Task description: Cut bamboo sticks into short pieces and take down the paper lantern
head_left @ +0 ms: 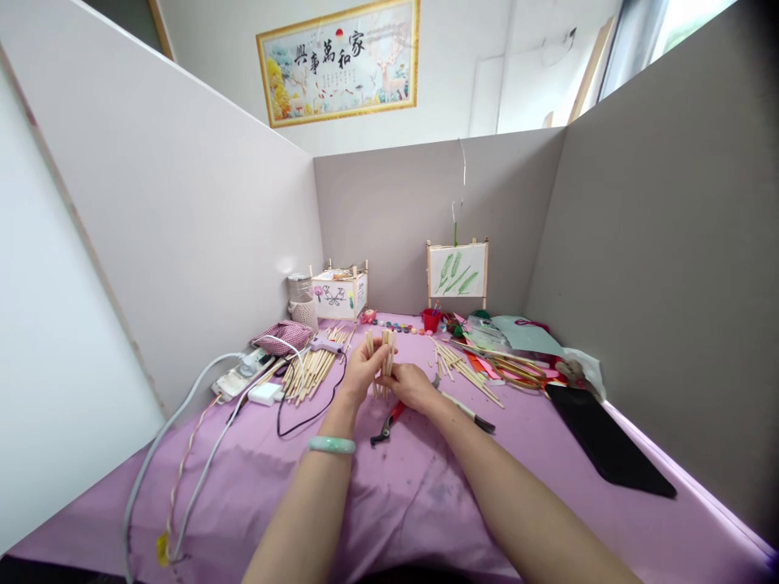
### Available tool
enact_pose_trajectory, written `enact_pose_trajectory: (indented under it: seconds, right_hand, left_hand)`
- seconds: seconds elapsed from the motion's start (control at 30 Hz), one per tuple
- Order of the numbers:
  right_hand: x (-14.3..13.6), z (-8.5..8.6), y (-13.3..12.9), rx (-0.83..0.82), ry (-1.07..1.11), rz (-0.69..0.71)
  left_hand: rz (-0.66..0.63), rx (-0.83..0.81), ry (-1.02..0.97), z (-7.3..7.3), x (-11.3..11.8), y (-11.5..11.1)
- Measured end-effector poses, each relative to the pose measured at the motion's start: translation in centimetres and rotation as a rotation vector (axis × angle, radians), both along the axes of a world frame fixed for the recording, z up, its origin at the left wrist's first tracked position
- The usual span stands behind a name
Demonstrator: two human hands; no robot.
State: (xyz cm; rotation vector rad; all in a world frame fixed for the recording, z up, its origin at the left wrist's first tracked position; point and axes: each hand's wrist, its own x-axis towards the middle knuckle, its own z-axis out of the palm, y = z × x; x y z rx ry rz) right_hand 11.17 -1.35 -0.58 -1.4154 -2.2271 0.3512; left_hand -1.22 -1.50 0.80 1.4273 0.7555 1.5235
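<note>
Several short wooden sticks stand roughly upright in a bundle between my two hands, above the purple cloth. My left hand is closed round the bundle from the left, with a green bangle on its wrist. From the right, my right hand grips the lower part of the same sticks. Red-handled pliers lie on the cloth just below the hands. A tool with a dark handle lies right of them, partly hidden by my right arm.
Loose sticks, a glue gun and a power strip with cables lie left. More sticks, craft materials and a black tray lie right. Behind are a paper lantern and a hanging picture panel.
</note>
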Motion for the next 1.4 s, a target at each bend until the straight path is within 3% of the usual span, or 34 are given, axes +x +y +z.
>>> enact_pose_trajectory:
  seconds: [0.3, 0.73, 1.4]
  right_hand:
    - [0.0, 0.0, 0.0, -0.003, -0.009, -0.01]
    - [0.1, 0.0, -0.2, 0.003, -0.043, -0.014]
    - [0.3, -0.2, -0.1, 0.041, -0.044, 0.004]
  left_hand:
    - [0.082, -0.017, 0.01, -0.4, 0.0, 0.6]
    - [0.096, -0.053, -0.007, -0.9, -0.5, 1.2]
    - [0.04, -0.053, 0.002, -0.8, -0.6, 1.2]
